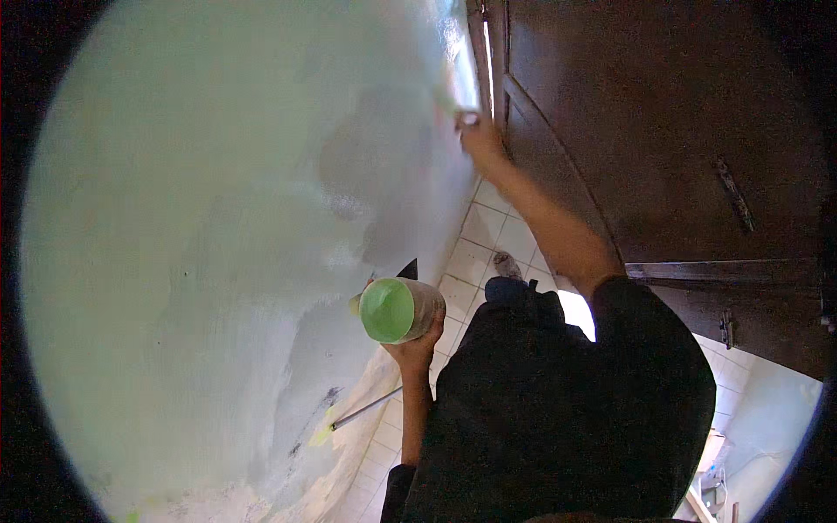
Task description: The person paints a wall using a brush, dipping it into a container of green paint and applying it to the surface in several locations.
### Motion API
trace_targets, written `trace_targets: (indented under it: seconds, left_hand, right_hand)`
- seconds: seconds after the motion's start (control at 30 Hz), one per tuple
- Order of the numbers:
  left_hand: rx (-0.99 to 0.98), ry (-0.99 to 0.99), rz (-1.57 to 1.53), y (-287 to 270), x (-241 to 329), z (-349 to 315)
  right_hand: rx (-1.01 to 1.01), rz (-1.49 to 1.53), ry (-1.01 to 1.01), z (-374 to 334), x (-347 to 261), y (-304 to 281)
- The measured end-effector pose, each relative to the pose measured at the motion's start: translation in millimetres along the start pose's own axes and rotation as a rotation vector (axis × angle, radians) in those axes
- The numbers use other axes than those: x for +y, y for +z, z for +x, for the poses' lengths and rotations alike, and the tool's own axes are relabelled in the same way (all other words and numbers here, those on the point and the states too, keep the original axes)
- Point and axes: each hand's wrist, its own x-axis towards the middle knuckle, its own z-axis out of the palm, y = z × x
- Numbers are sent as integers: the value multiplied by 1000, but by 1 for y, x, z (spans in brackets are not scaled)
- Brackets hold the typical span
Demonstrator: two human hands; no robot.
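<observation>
1. Just ahead of the black shirt, the left hand is curled around a pale cylindrical tub, its mouth turned toward the wearer and showing what looks like light green paint.
2. Behind the tub's upper side juts a dark triangular blade, perhaps a scraper; I cannot tell whether the same hand grips it.
3. Under the left forearm, near the wall's lower edge, a thin pole slants across the tiled floor. A foot could catch it and jolt the tub.
4. Farther along, at the wall's right edge, the right hand is closed around a blurred hand tool, probably a brush, against or very near the pale green wall.
5. My judgement of the risks: with attention on the far hand, the tub could tip and spill onto the tiles; a stroke running past the wall's edge could smear the door frame.
6. Beyond the right arm, the brown wooden door with its dark handle crowds the elbow's side and could be bumped.
7. Past it, timber pieces lie at the floor's far right corner.
</observation>
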Motion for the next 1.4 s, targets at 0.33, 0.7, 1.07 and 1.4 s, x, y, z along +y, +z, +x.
trace_targets:
  seconds: [0.33, 0.7, 1.07, 1.4]
  left_hand:
    - [-37, 47, 59, 27, 21, 20]
    - [-52, -17, -201, 49, 15, 21]
    - [5, -4, -105, 50, -4, 15]
    - [-75, -174, -205, 34, -1, 1]
  right_hand:
    - [111, -148, -268, 26, -32, 61]
    - [-269, 43, 22, -23, -27, -33]
    - [-168, -1, -242, -80, -33, 52]
    - [-238, 236, 97, -24, -56, -10]
